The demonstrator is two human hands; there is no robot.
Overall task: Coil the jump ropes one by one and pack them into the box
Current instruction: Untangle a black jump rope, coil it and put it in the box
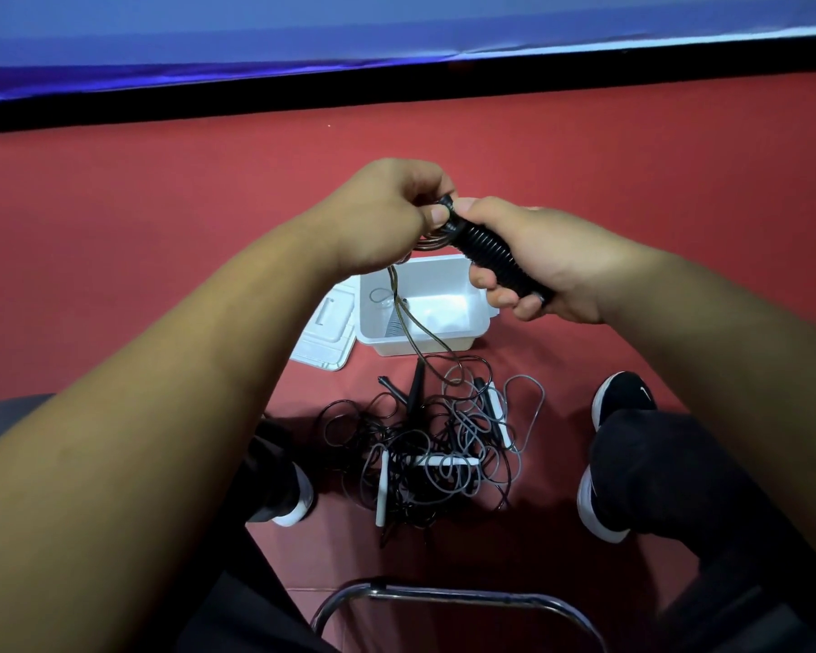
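Jump rope handle [493,256], black and ribbed, is held above the white box [425,346], its long axis slanting from near right to far left, cord end pointing far left. The right hand [545,263] has its grip clamped round it. The left hand [387,214] has its grip pinched on the cord [402,313] loops at its tip.

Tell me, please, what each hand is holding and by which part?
The right hand grips the jump rope's black ribbed handle round its middle; the left hand pinches its cord loops right beside the handle's top end.
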